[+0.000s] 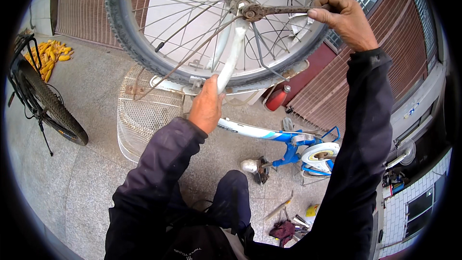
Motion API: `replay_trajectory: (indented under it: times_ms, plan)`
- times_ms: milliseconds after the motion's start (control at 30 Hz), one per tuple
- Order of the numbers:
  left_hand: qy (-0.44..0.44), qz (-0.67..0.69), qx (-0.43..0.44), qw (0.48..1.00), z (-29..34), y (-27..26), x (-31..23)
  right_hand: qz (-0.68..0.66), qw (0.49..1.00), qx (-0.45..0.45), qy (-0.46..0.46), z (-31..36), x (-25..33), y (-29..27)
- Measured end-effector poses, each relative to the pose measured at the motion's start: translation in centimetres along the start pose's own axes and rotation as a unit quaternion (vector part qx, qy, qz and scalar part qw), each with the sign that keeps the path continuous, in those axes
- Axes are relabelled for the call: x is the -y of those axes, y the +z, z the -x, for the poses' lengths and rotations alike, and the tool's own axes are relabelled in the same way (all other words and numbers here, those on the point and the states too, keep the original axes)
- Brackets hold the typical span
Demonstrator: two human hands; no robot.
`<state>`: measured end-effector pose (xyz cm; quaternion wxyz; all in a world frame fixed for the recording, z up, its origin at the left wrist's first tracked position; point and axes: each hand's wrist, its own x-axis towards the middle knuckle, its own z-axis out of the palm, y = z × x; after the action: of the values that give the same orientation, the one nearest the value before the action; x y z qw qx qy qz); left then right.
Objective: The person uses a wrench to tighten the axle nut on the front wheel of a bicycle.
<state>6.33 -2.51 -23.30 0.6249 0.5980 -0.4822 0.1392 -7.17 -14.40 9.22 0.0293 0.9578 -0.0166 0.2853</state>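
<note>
**At the axle: wrench applied, wheel seated in the fork**

Close to the wearer, the left hand (207,106) is wrapped around the white tubular fork leg (234,53) of an upturned bicycle. The right hand (344,21) pinches the free end of the rust-brown steel wrench (281,10) between thumb and fingers; its head sits at the axle. The spoked wheel with a grey knobbly tyre (117,17) stands above, between the fork legs.

Status: wheel in place; axle fastening judged unfinished while the wrench is applied. Whether it is being tightened or loosened cannot be determined.

Lower down are the off-white wire-mesh basket (144,120) and blue-and-white frame (288,151). Farther left lie yellow corn cobs (48,58).
</note>
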Motion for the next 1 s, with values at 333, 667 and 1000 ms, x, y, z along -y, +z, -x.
replay_trajectory:
  times_ms: [333, 667, 1000]
  plan:
    - [-0.021, 0.007, 0.007, 1.000, 0.1, 0.3, 0.0, 0.062, 0.990, -0.059, 0.113, 7.5, -0.3, 9.6]
    - [0.023, 0.015, -0.015, 1.000, 0.4, 0.8, 1.0, -0.271, 0.945, -0.059, 0.173, 10.2, 6.6, 20.4]
    - [-0.106, 0.170, -0.038, 0.979, 1.6, 4.1, 7.1, -0.684, 0.689, 0.073, 0.229, 3.5, 16.7, 21.7]
